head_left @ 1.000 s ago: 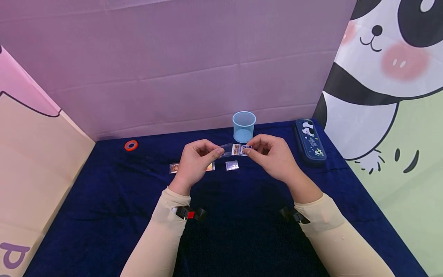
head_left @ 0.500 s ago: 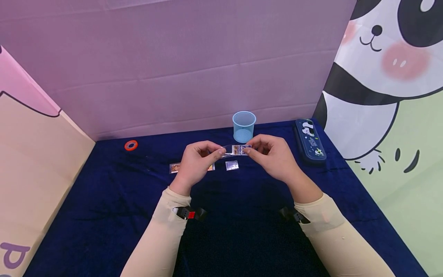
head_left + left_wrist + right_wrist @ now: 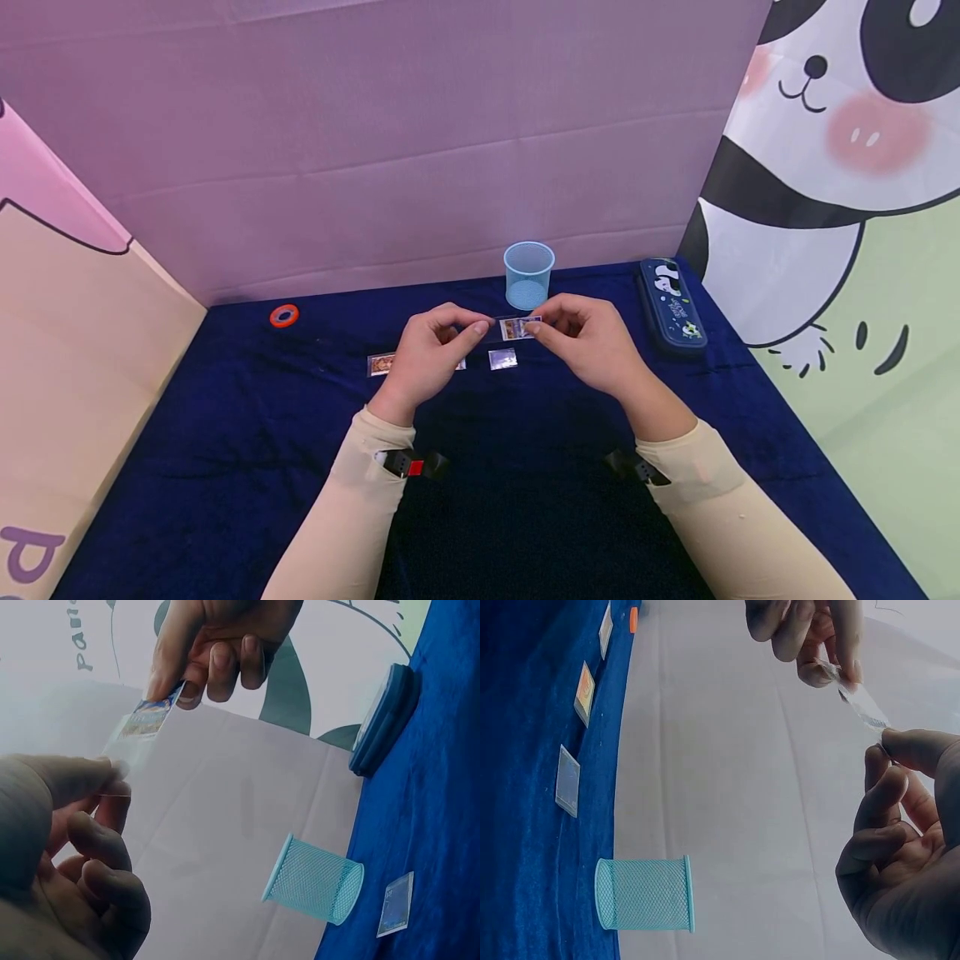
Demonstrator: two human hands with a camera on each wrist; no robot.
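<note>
Between finger and thumb, my left hand (image 3: 431,354) pinches the end of a clear plastic card sleeve (image 3: 124,754). My right hand (image 3: 592,342) pinches the opposite end of a small printed card (image 3: 514,328). In the left wrist view the card overlaps the sleeve's far end, its blue corner beneath my right thumb. Both are held up above the table. Below, on the cloth, lie a small orange card (image 3: 380,364) to the left and a shiny pale card (image 3: 503,359) in the middle. Another card (image 3: 584,694) lies between them, mostly hidden by my left hand in the head view.
A light blue mesh pen holder (image 3: 529,275) stands behind my hands at the back. To the right lies a dark blue pencil case (image 3: 672,304) with a panda print. An orange tape roll (image 3: 284,315) lies at the back left. Dark blue cloth (image 3: 225,467) covers the table.
The card and sleeve have tilted a little between my hands, and the sleeve shows less glare. The card sits slightly further left. Both hands keep nearly the same place and grip.
</note>
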